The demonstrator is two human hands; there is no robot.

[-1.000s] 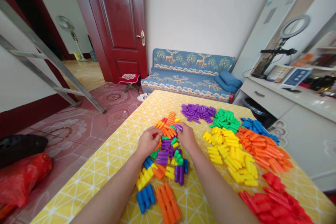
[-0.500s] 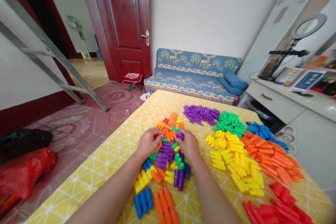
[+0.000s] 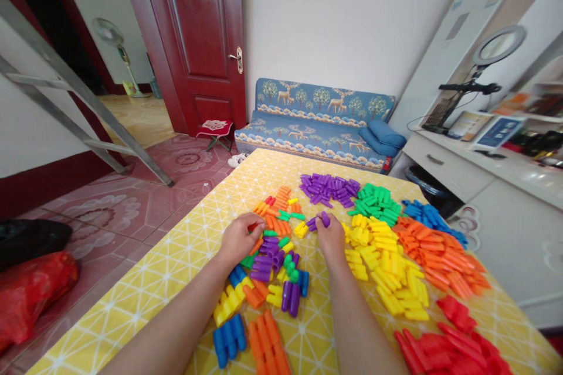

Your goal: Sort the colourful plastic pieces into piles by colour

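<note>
My right hand (image 3: 331, 239) pinches a purple building block (image 3: 317, 221) just above the tablecloth, to the right of a mixed group of joined blocks. My left hand (image 3: 240, 240) is closed at the left side of this group, with a bit of a red block (image 3: 252, 226) showing between thumb and fingers. Orange blocks (image 3: 278, 225) lie by its fingertips. Between my forearms are joined purple blocks (image 3: 263, 268), green blocks (image 3: 290, 267) and yellow blocks (image 3: 230, 303). Nearer me lie a blue set (image 3: 229, 340) and an orange set (image 3: 268, 344).
Sorted piles lie on the right of the yellow table (image 3: 176, 278): purple (image 3: 329, 188), green (image 3: 376, 204), yellow (image 3: 389, 266), orange (image 3: 440, 252), blue (image 3: 433, 221) and red (image 3: 453, 348). Behind the table stands a blue sofa (image 3: 308, 123); a ladder (image 3: 109, 123) leans at left.
My right hand has moved right, away from the mixed group, carrying the purple block. My left hand stays by the group. The whole view has shifted slightly.
</note>
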